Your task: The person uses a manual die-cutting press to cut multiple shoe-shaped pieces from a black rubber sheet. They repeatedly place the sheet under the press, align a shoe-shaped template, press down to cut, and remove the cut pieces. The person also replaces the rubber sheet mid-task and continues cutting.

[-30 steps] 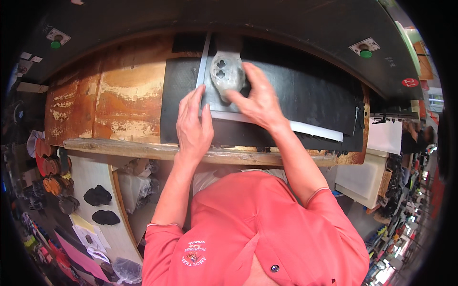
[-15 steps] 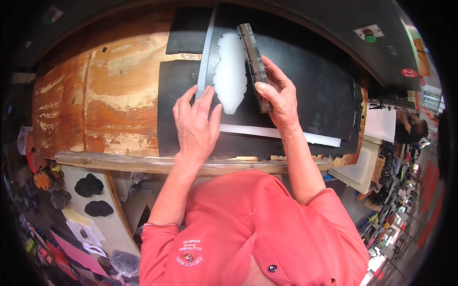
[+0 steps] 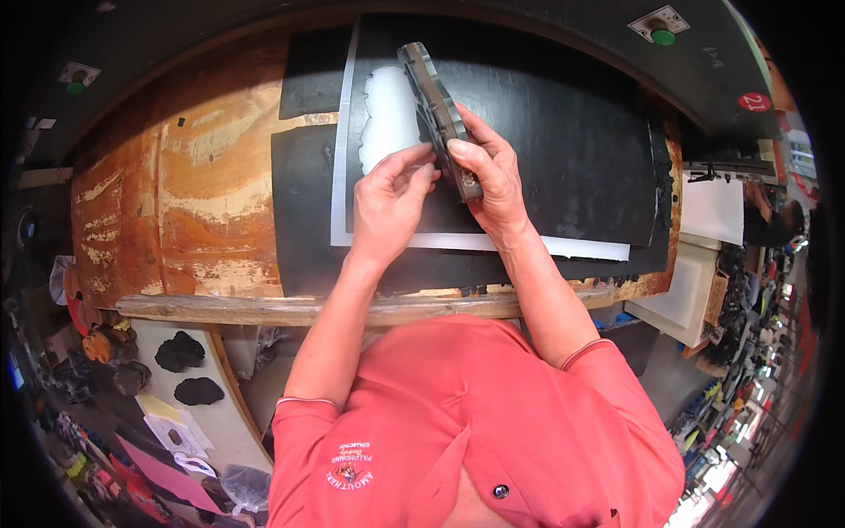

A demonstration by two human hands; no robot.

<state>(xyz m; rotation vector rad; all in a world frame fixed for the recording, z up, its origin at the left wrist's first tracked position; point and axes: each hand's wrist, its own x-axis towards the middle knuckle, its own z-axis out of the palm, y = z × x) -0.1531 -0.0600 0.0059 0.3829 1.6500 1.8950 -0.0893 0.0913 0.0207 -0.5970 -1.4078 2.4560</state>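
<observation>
The worn wooden bench point(image 3: 211, 198) is partly covered by a black mat point(image 3: 304, 202) and a black piece point(image 3: 312, 79) beyond.

Tool point(image 3: 439, 104): looking metallic
Black sheet point(image 3: 563, 132): showing smooth sheen
Board point(image 3: 207, 207): showing rough, scuffed wood
Shirt point(image 3: 537, 422): showing matt cloth

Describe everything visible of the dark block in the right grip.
The dark block is long, narrow and thick, metallic-looking, with a brownish side and an uneven, wavy edge. It is held on edge, its far end leaning left, over the black sheet, right of the white scalloped shape. The right grip clasps its near half; the left grip is at its left face, contact unclear.
</observation>
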